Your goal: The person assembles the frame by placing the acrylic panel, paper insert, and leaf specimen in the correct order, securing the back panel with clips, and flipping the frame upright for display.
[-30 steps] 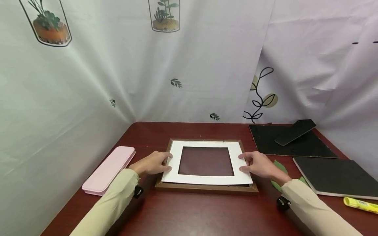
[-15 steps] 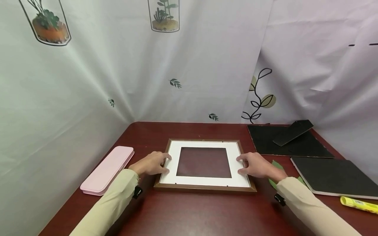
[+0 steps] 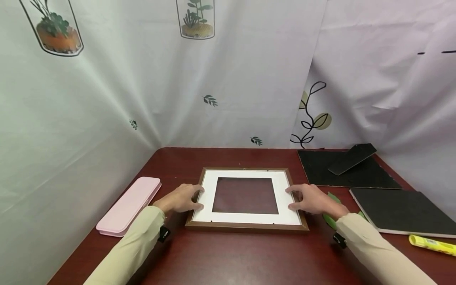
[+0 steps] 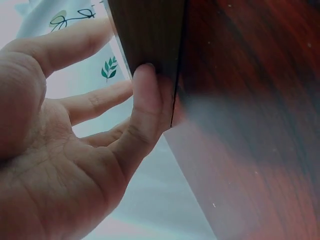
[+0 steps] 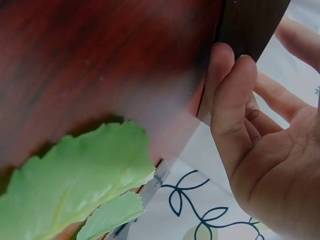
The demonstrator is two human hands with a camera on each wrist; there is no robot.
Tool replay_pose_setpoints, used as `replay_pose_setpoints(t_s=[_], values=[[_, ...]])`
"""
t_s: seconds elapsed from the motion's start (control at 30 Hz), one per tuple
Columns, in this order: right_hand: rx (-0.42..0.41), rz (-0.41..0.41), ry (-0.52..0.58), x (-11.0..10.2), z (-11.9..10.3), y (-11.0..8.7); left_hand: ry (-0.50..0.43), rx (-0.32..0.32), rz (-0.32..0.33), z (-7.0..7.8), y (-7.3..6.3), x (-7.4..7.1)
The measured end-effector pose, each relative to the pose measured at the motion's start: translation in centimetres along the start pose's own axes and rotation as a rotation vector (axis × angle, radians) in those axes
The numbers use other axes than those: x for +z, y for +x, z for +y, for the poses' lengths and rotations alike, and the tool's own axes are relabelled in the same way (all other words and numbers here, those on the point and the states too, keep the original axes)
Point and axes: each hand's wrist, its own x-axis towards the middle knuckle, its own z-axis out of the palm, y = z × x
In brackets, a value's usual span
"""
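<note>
A brown picture frame [image 3: 246,227] lies flat on the table, and a white mat board [image 3: 246,217] with a rectangular opening sits inside its border. At the left edge my left hand [image 3: 179,198] grips the frame, with thumb and a finger reaching over onto the mat. The left wrist view shows other bent fingers [image 4: 146,95] against the frame's outer side [image 4: 150,35]. My right hand [image 3: 311,200] grips the right edge in the same way, its curled fingers [image 5: 232,95] touching the outer side in the right wrist view.
A pink case [image 3: 130,204] lies left. To the right are a black backing board [image 3: 310,166] with a stand leg [image 3: 352,160], a dark-covered book [image 3: 402,211] and a yellow tube [image 3: 431,243]. Green leaves [image 5: 80,175] lie beside my right hand. A white printed curtain [image 3: 231,79] hangs behind.
The mat board, earlier overlapping the frame's near inner edge at a slight tilt, now lies level inside the border. Both hands have stayed at the frame's sides.
</note>
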Motion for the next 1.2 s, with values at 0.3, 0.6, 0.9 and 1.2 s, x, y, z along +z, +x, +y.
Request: replay_pose_setpoints(t_s=[0.3,0.6,0.9,1.2], values=[[0.014,-0.018,0.023,0.2,0.3,0.0,0.008,0.010,-0.001,0.1,0.2,0.2],[-0.015,-0.011,0.021,0.3,0.9,0.0,-0.017,0.000,0.012,0.1,0.2,0.5],[-0.050,-0.027,0.036,0.1,1.3,-0.5,-0.054,-0.010,0.019,0.0,0.4,0.7],[-0.125,-0.088,0.114,-2.1,2.5,-1.9,-0.095,0.044,0.028,-0.6,0.6,0.6]])
